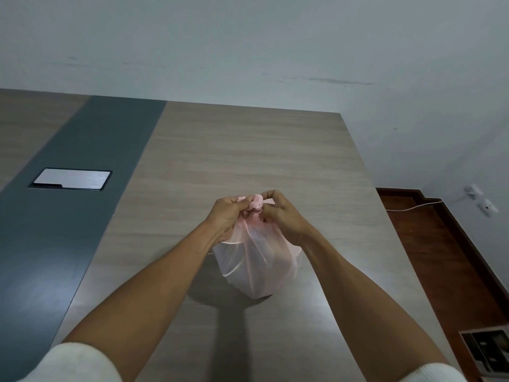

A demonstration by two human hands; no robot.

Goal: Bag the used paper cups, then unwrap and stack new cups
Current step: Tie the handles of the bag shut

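Note:
A pale pink, thin plastic bag (pixel 256 266) stands on the wooden table (pixel 248 150), bulging with contents that I cannot make out through the film. Its gathered mouth is twisted into a knot at the top. My left hand (pixel 227 216) pinches the bag's neck from the left. My right hand (pixel 283 213) grips the twisted ends from the right, fingertips at the knot. No loose cups are in view.
A dark grey band (pixel 82 188) runs across the table's left part, with a silver cable hatch (pixel 71 179) set in it. The table's right edge drops to a reddish wooden floor (pixel 440 257). A wall socket with a white cable (pixel 479 201) is at the right.

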